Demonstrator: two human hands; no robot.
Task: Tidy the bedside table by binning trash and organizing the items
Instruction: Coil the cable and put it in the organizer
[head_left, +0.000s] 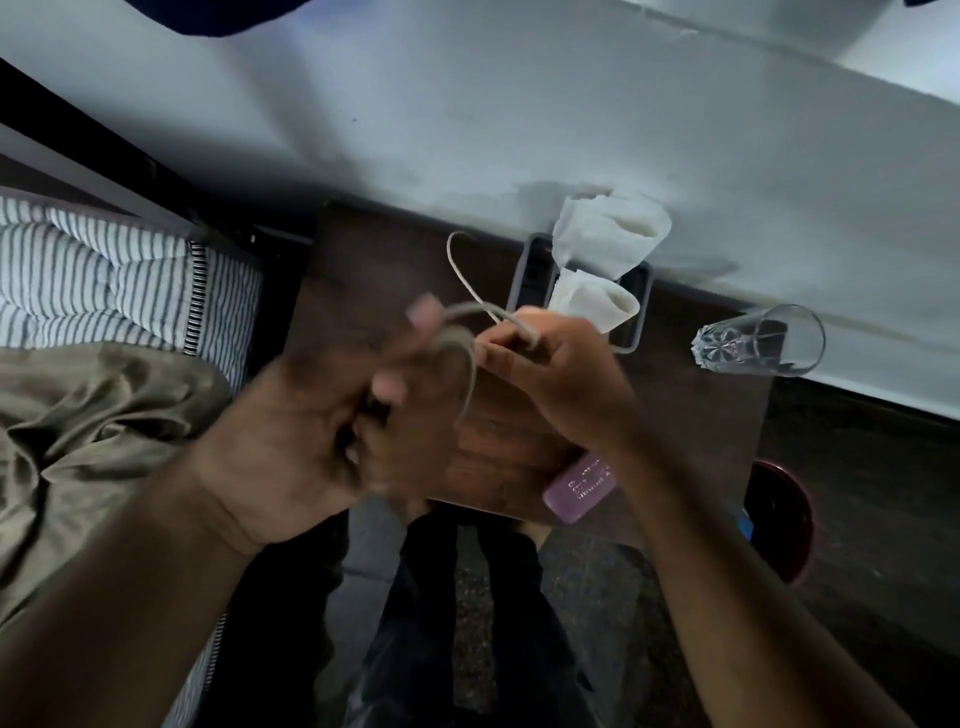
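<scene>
Both my hands hold a pale cable (462, 280) above the dark wooden bedside table (363, 270). My left hand (311, 431) is blurred with motion, its fingers curled around loops of the cable. My right hand (556, 374) pinches the cable between thumb and fingers. One end of the cable loops back toward the wall. Two crumpled white tissues (608, 234) lie on a phone with a grey case (524, 275) at the table's back. A clear drinking glass (763, 340) stands at the back right. A pink flat case (582, 488) lies at the front edge under my right wrist.
A white wall (467, 104) runs behind the table. A bed with striped mattress (104, 270) and olive sheet (93, 426) lies to the left. A dark red bin (784, 519) sits on the floor right of the table. My legs stand in front.
</scene>
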